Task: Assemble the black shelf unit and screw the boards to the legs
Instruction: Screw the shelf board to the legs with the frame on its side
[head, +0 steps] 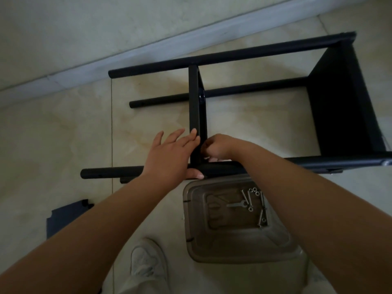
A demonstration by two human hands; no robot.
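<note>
Shelf unit (254, 85): black, lying on its side on the tiled floor (63, 134), its four round legs running left to right.
Shoe (146, 262): pale, nearest the camera, beside a light trouser leg.
Loose panel (63, 217): dark, flat on the floor at lower left, partly hidden under the left forearm.
Tray (237, 249): translucent brown plastic, just below the near leg, holding loose screws (262, 217), washers and a small metal key (236, 204).
Near leg (110, 171): crosses in front of the tray; both forearms reach over it.
Left hand (169, 153): fingers spread and straight, lying against the middle board (196, 107), thumb pressed on the near leg.
Right hand (216, 148): fingers curled tight at the joint of board and near leg; what it pinches cannot be made out.
End board (339, 102): at the right, fixed between the legs.
Far legs (169, 64): their free ends point left, near the pale skirting (127, 54).
Open room: bare tiles left of the leg ends and between the two boards.
</note>
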